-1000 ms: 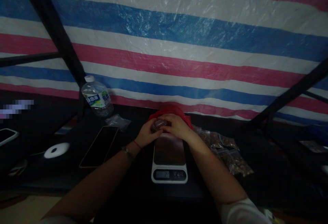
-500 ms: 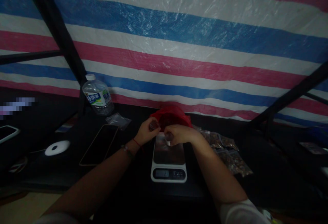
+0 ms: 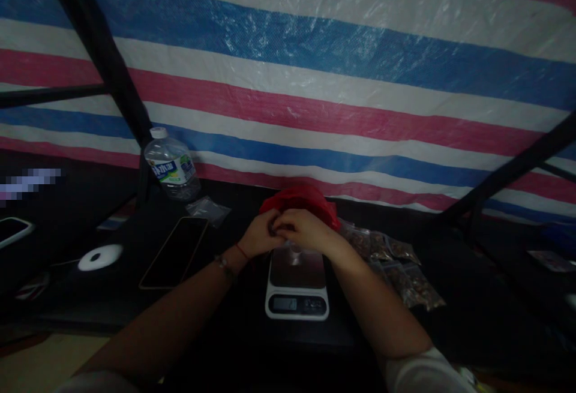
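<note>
Hands meet above the scale (image 3: 297,282), left hand (image 3: 258,238) and right hand (image 3: 302,229) pinched shut on a small pouch (image 3: 275,229); I should keep it level, red bag (image 3: 300,200) at twelve o'clock.

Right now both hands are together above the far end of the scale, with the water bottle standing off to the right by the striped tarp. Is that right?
Not quite. The head view shows the water bottle standing off to the left, not the right. The rest holds: the left hand and right hand are together above the far end of the scale, and the bottle stands by the striped tarp.
</note>
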Tool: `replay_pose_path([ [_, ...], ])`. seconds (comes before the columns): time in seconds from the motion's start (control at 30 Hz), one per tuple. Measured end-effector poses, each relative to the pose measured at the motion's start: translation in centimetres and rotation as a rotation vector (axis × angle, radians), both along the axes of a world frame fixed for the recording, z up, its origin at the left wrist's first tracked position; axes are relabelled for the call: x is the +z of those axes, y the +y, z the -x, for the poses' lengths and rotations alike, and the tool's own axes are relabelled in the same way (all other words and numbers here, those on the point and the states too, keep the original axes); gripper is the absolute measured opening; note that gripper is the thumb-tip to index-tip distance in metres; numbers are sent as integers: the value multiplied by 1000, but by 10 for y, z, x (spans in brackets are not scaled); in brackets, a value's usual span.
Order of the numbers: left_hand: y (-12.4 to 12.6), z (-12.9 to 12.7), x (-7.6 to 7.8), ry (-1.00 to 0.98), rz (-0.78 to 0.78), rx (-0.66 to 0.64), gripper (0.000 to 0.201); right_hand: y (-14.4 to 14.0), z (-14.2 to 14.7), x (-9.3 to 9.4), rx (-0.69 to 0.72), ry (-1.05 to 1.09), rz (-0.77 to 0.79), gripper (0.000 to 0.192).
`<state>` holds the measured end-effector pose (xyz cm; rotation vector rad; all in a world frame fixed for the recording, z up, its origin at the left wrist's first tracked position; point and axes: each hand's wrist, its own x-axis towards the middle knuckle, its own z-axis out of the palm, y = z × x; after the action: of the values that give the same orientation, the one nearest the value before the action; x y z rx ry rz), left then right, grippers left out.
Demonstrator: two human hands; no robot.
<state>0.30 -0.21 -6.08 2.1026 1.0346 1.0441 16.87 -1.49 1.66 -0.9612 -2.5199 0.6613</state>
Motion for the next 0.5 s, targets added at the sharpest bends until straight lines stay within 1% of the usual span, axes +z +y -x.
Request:
replay_pose_path([
  [0.13, -2, -2, -2, 64, -3, -22, 26, -2, 7, -4, 41, -121, -50, 22],
  [0.33, -6, -4, -2, 104, -6, -66, 27, -3, 9, -3, 13, -268, -26, 21],
  [0.5, -7, -5, -5, 127, -24, -52, 27, -3, 12, -5, -18, -357, -35, 20],
])
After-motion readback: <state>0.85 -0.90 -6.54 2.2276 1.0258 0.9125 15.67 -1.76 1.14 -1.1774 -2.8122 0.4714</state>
